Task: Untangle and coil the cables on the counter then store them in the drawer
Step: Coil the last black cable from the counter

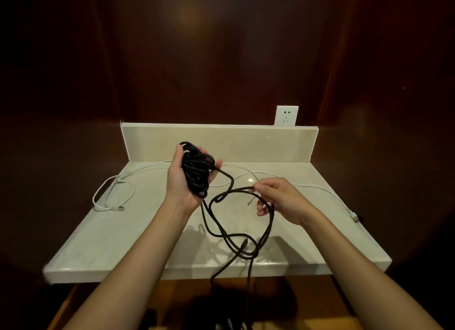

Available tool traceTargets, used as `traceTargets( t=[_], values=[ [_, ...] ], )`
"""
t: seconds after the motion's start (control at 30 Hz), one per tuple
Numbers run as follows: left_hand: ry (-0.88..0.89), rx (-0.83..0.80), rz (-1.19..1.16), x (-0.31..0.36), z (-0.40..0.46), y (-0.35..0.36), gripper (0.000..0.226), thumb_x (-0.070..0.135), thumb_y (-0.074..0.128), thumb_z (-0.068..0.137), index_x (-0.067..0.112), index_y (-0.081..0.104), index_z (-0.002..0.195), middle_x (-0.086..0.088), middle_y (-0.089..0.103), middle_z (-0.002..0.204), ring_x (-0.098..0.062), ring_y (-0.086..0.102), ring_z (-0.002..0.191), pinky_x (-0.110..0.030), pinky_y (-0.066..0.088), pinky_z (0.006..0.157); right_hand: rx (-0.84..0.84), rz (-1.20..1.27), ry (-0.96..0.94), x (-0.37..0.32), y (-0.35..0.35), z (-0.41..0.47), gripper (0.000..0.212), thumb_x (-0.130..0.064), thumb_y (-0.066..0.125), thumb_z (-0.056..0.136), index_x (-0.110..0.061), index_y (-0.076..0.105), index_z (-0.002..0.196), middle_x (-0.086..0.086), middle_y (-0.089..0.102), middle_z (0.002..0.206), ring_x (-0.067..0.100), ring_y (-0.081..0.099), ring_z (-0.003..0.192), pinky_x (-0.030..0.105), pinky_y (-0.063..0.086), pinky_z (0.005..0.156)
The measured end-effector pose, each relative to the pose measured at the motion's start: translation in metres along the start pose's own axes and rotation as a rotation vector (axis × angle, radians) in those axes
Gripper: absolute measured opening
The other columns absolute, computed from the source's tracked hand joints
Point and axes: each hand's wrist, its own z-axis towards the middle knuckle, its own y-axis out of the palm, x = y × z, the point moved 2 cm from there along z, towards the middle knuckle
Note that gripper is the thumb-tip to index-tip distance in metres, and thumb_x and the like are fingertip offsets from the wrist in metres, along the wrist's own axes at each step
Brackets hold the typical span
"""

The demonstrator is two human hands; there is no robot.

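My left hand (181, 182) holds a bundle of coiled black cable (195, 172) above the counter (98, 243), palm up with the fingers curled round the loops. From the bundle a loose length of black cable runs to my right hand (275, 198), which pinches it between thumb and forefinger. More black loops (236, 241) hang below both hands and drop over the counter's front edge. A white cable (113, 194) lies on the counter, looped at the left and running along the back to a plug at the right edge (354, 217).
A low backsplash (246, 142) closes the counter's rear, with a white wall socket (286, 116) above it at the right. Dark wood panels surround the counter. Below the front edge lies an open wooden space (187, 297) with dark shapes in it.
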Motion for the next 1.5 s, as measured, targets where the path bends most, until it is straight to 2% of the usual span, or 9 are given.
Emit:
traceTargets(
  t=[0.2, 0.33, 0.43, 0.57, 0.77, 0.93, 1.13, 1.27, 1.5],
  values=[
    [0.038, 0.047, 0.122, 0.023, 0.011, 0.007, 0.045, 0.054, 0.042, 0.103, 0.013, 0.058, 0.094, 0.000, 0.061, 0.077, -0.012, 0.060, 0.061, -0.030, 0.055, 0.067, 0.458, -0.186, 0.096, 0.012, -0.033, 0.014, 0.025, -0.020, 0.061, 0.097, -0.008, 0.070, 0.077, 0.005, 0.037, 0.063, 0.015, 0.034, 0.047, 0.023, 0.025, 0.044],
    [0.024, 0.006, 0.104, 0.027, 0.012, 0.018, 0.046, 0.053, 0.042, 0.103, 0.012, 0.058, 0.094, -0.001, 0.060, 0.078, -0.013, 0.059, 0.061, -0.029, 0.054, 0.059, 0.544, -0.139, 0.057, 0.004, -0.042, 0.019, 0.023, -0.016, 0.055, 0.099, -0.003, 0.072, 0.091, 0.004, 0.052, 0.063, 0.015, 0.040, 0.054, 0.022, 0.031, 0.048],
    [0.009, -0.027, 0.118, 0.024, 0.012, 0.028, 0.046, 0.054, 0.041, 0.103, 0.012, 0.059, 0.093, -0.001, 0.060, 0.079, -0.013, 0.058, 0.062, -0.030, 0.054, 0.060, 0.505, -0.124, 0.033, -0.007, -0.031, 0.023, 0.026, -0.021, 0.055, 0.099, -0.005, 0.070, 0.113, 0.005, 0.071, 0.097, 0.017, 0.062, 0.084, 0.025, 0.047, 0.075],
    [-0.012, -0.038, 0.125, 0.018, 0.013, 0.037, 0.047, 0.053, 0.041, 0.104, 0.011, 0.059, 0.093, -0.002, 0.059, 0.080, -0.013, 0.058, 0.061, -0.029, 0.054, 0.060, 0.489, -0.310, -0.107, -0.029, -0.014, 0.017, 0.036, -0.029, 0.046, 0.104, -0.016, 0.061, 0.134, -0.004, 0.059, 0.134, 0.009, 0.050, 0.125, 0.028, 0.036, 0.106],
    [-0.028, -0.055, 0.130, 0.009, 0.012, 0.050, 0.047, 0.054, 0.041, 0.103, 0.011, 0.059, 0.093, -0.001, 0.060, 0.078, -0.012, 0.057, 0.061, -0.029, 0.052, 0.062, 0.076, -0.152, -0.218, -0.045, 0.037, 0.007, 0.047, -0.044, 0.029, 0.104, -0.021, 0.067, 0.121, -0.002, 0.070, 0.121, 0.007, 0.062, 0.118, 0.036, 0.037, 0.115],
    [0.037, -0.024, 0.139, 0.002, 0.011, 0.047, 0.045, 0.053, 0.045, 0.102, 0.011, 0.059, 0.097, -0.002, 0.062, 0.079, -0.014, 0.060, 0.063, -0.031, 0.049, 0.075, -0.023, -0.126, -0.207, -0.044, 0.049, 0.004, 0.064, -0.063, 0.022, 0.097, -0.027, 0.072, 0.116, -0.006, 0.071, 0.121, 0.008, 0.055, 0.128, 0.045, 0.024, 0.119],
    [0.213, 0.051, 0.166, 0.006, 0.012, 0.040, 0.044, 0.047, 0.044, 0.105, 0.008, 0.061, 0.095, -0.008, 0.069, 0.087, -0.018, 0.063, 0.069, -0.028, 0.053, 0.071, 0.005, -0.056, -0.307, -0.041, 0.053, 0.001, 0.027, -0.017, 0.050, 0.100, -0.005, 0.074, 0.097, 0.006, 0.076, 0.106, 0.016, 0.067, 0.110, 0.034, 0.042, 0.104],
    [0.160, 0.035, 0.134, 0.003, 0.009, 0.037, 0.041, 0.052, 0.047, 0.102, 0.015, 0.061, 0.094, -0.001, 0.065, 0.086, -0.016, 0.064, 0.073, -0.030, 0.053, 0.073, 0.045, -0.001, -0.221, -0.038, 0.057, 0.004, 0.024, -0.031, 0.054, 0.099, -0.014, 0.069, 0.109, 0.000, 0.076, 0.108, 0.010, 0.065, 0.114, 0.038, 0.033, 0.112],
    [0.150, 0.037, 0.101, 0.000, 0.011, 0.032, 0.042, 0.050, 0.046, 0.103, 0.010, 0.059, 0.099, -0.005, 0.064, 0.082, -0.021, 0.067, 0.077, -0.045, 0.060, 0.081, 0.096, 0.178, -0.223, -0.046, 0.047, -0.001, 0.034, -0.009, 0.054, 0.097, -0.012, 0.075, 0.070, 0.006, 0.074, 0.075, 0.024, 0.071, 0.099, 0.028, 0.047, 0.096]
  ],
)
